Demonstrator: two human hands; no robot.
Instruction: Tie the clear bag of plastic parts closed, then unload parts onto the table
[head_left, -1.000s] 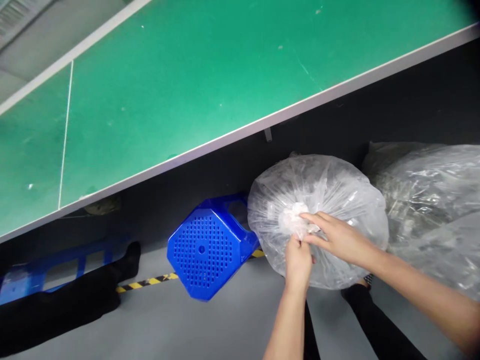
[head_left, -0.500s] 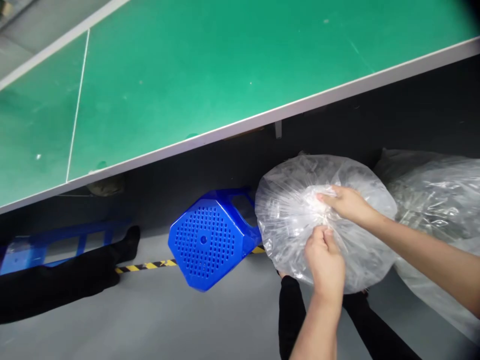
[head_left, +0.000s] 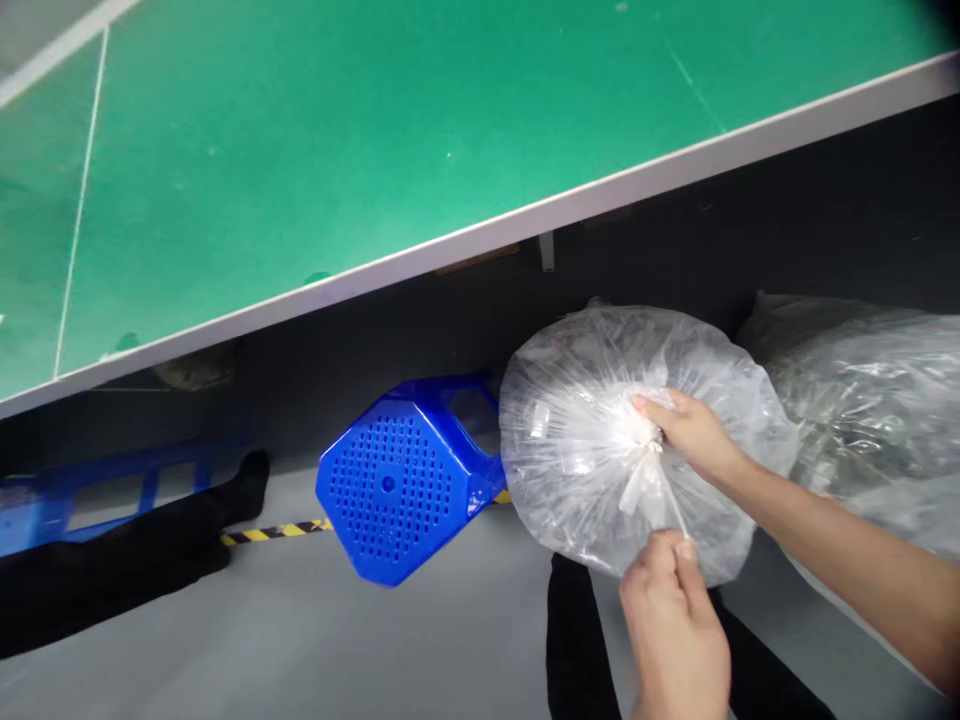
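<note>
Clear round plastic bag prob. light, slippery, grip bunched neck: R hand fingers pinch there, L hand's pinch white strand nr bag's rim

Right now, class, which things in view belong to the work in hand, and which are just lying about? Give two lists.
In the work:
bag, bunched at its neck
right hand, gripping the neck
left hand, pinching a strand

Lying about:
blue stool
other bag
floor tape
</note>
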